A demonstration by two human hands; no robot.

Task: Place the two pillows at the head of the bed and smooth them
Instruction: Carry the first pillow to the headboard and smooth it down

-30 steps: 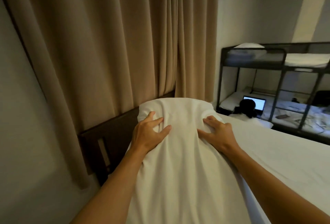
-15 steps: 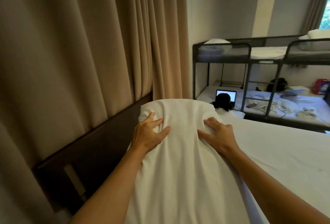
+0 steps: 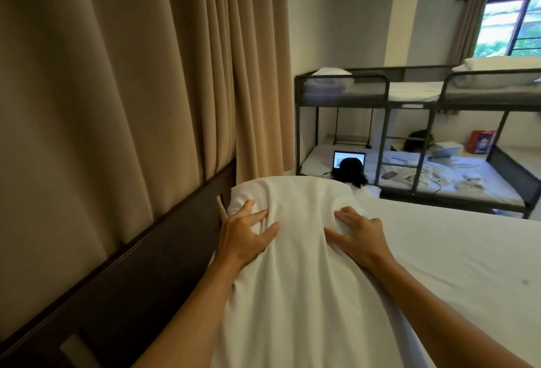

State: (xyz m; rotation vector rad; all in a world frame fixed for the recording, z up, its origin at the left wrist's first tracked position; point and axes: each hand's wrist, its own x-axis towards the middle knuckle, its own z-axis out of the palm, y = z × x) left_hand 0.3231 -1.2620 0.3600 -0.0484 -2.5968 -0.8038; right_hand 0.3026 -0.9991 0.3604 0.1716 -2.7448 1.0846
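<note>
A long white pillow stretches away from me, held lengthwise between both hands beside the dark wooden headboard. My left hand grips its left side with fingers dug into the fabric. My right hand grips the right side the same way. Its far end bulges up above the white bed sheet. I see only this one pillow near me.
Tan curtains hang behind the headboard on the left. A grey metal bunk bed stands across the room with bedding and clutter. A person with dark hair sits before an open laptop beyond the pillow. A window shows at the far right.
My view has swung to the right, so more of the bunk bed and the window appear. Both hands keep the same grip on the pillow.
</note>
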